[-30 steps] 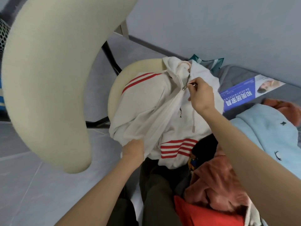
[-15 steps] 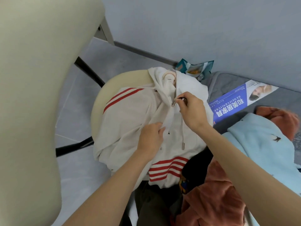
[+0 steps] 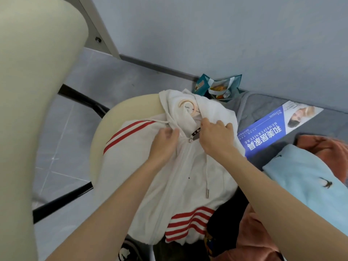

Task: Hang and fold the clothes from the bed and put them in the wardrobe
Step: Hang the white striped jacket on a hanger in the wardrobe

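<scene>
A white zip hoodie with red stripes (image 3: 175, 178) lies spread over a cream chair seat (image 3: 120, 117), zipped up to the collar, its black zipper pull (image 3: 195, 132) near the neck. My left hand (image 3: 163, 142) holds the fabric just left of the zipper top. My right hand (image 3: 214, 136) grips the collar fabric on the right side of the zipper. A light blue garment (image 3: 308, 187) and a salmon-pink garment (image 3: 261, 240) lie on the bed to the right.
A cream chair back (image 3: 32, 110) fills the left side. The grey mattress (image 3: 263, 108) carries a blue leaflet (image 3: 276, 129) and a teal snack bag (image 3: 218, 87). Dark clothing (image 3: 227, 221) lies under the hoodie's hem. The grey wall is behind.
My left hand has moved up from the hoodie's lower front to the collar. My right hand has let go of the zipper pull and shifted onto the collar fabric.
</scene>
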Available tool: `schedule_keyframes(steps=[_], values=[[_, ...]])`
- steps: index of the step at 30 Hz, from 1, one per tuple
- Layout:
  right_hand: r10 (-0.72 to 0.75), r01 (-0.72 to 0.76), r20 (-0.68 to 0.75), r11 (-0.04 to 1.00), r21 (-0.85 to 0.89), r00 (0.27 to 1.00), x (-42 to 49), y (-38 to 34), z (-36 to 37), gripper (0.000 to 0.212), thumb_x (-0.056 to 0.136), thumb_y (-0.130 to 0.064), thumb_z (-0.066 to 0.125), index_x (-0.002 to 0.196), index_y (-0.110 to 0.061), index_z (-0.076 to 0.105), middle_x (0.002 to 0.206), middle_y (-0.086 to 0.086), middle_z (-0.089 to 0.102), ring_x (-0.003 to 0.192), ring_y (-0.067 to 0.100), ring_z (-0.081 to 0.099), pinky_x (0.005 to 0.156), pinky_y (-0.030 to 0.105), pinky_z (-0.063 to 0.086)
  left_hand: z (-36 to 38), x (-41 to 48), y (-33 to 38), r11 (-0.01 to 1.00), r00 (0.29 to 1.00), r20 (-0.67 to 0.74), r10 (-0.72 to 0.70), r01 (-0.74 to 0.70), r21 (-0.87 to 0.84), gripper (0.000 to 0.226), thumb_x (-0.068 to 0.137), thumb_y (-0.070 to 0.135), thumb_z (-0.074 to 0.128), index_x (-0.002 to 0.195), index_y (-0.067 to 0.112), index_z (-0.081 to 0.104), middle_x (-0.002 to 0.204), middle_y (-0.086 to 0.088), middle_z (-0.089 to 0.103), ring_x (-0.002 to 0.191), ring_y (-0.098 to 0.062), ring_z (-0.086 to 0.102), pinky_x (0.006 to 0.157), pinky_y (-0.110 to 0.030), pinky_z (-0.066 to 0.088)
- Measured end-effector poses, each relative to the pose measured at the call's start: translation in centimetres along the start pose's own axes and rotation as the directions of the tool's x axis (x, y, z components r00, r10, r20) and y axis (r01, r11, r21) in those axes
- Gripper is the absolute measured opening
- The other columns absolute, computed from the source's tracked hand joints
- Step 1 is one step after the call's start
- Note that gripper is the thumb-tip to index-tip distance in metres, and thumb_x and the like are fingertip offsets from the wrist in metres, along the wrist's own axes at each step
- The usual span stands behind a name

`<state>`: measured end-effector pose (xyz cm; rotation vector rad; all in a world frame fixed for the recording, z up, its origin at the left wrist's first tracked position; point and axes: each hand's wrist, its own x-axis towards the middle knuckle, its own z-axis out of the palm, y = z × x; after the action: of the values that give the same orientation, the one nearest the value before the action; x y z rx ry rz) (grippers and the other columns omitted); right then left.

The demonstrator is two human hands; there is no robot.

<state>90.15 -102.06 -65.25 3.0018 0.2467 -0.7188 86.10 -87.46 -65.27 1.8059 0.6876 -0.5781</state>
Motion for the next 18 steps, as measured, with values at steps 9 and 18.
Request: schedule_keyframes(steps=[9,18], values=[[0.087,-0.110,0.089,0.950,0.291,0.992,2.1,1.6,1.5,0.026,0.095,-0.025,0.040,0.117,-0.025,0.056,0.103,0.006,0.066,0.101,0.030,0.057,0.084,0.039,0.029,2.9,5.4,3.0,0.972,0.961,-0.161,-0.225,0.233,0.033,0.090,0.062,0.048,0.084,0.126,0.004,0.039,0.123,-0.007,0.055,0.112,-0.026,0.055,0.085,-0.032,0.047],[-0.002,-0.017,0.055,0.941,0.338,0.998,0.7,0.0,2.1,0.027,0.098,-0.044,0.042,0.092,-0.023,0.058,0.098,0.000,0.064,0.108,0.026,0.043,0.087,0.041,0.028,0.6,3.5,2.0,0.986,0.931,-0.352,0.099,-0.043,0.164,0.025,0.076,0.009,0.065,0.089,0.015,0.044,0.077,0.007,0.050,0.075,-0.021,0.051,0.049,-0.025,0.029]])
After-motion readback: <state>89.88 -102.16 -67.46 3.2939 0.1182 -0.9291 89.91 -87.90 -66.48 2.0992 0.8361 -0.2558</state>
